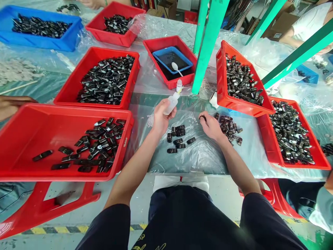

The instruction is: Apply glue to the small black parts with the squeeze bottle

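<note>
My left hand (161, 117) is closed around a small translucent squeeze bottle (171, 105), whose narrow nozzle points up and away from me. Between the thumb and fingers of my right hand (211, 126) is a small black part (202, 118), mostly covered by the fingers. Several shiny black clip-like parts (179, 131) lie in a loose cluster on the plastic-covered table between my forearms. Beside my right hand is a pile of dark parts (230, 128). Tiny white bits (193, 118) are scattered near the fingertips of both hands.
Red bins of black parts stand at left (39, 139), back left (62, 83) and right (273, 152). A tilted red bin (221, 83) stands by a green post (203, 62). A blue tray with a white spoon (175, 66) sits in another red bin. Other people's hands show at the edges.
</note>
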{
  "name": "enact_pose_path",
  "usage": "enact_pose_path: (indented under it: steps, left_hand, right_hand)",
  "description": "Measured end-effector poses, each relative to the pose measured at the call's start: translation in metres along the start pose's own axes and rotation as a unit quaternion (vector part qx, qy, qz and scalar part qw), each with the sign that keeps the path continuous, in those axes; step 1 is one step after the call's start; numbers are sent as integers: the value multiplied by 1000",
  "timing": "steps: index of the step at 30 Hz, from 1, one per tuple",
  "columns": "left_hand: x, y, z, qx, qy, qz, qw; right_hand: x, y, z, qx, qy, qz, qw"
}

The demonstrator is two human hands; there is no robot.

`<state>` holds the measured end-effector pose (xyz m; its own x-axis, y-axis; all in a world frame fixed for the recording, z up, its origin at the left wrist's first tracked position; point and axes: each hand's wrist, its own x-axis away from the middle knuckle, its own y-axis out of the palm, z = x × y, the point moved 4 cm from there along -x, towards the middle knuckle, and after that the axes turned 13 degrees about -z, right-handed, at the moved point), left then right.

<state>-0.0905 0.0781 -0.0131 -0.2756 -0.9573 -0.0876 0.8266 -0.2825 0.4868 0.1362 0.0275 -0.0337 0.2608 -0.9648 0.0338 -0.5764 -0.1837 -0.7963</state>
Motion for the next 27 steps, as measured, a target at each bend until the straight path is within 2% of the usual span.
enact_pose_path:
  steps: [4,10,18,27]
  left_hand:
    - [-1,1,-6,20,-32,7,999]
    - [0,4,-13,54,-44,6,998]
    - [3,3,-18,1,3,15,1000]
    - [3,2,-17,-36,10,17,999]
  right_hand:
    - [1,4,9,-181,-66,21,981]
    - [-1,9,4,-360,-120,33,925]
    - [2,7,1,-386,-124,44,913]
    - [3,8,-1,-393,-133,36,909]
